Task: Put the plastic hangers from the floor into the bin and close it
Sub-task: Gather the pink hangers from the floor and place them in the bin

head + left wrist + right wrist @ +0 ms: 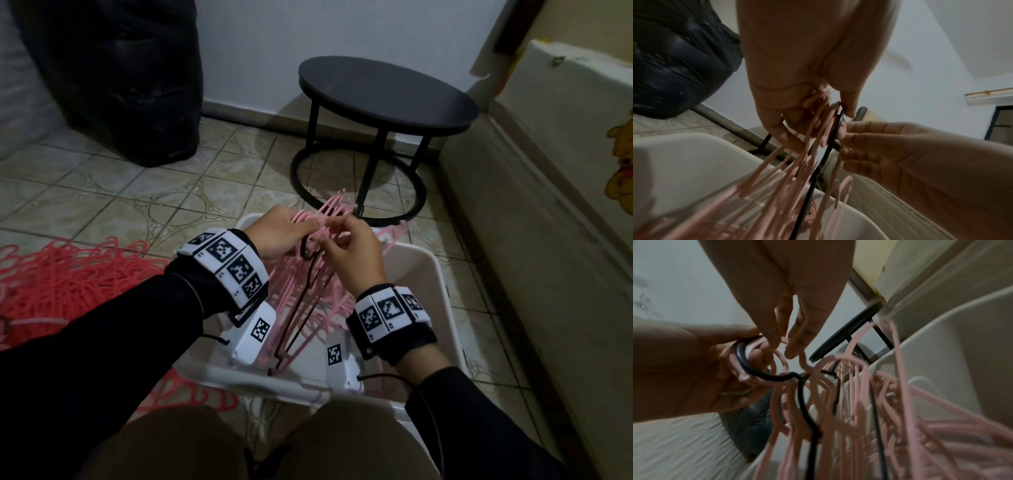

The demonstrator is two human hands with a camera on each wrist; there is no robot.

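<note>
Two hands hold a bunch of pink hangers over an open white bin.

The white bin (435, 274) fills the lower centre of the head view, with red hangers (68, 274) piled on the tiled floor at the left edge and a round black table (387, 92) at upper centre. The pink hangers (308, 294) hang down into the bin, one black hanger (301, 301) among them. The left hand (284, 236), fingers curled, grips their hooks; the right hand (356, 253) pinches one pink hook beside it.
</note>
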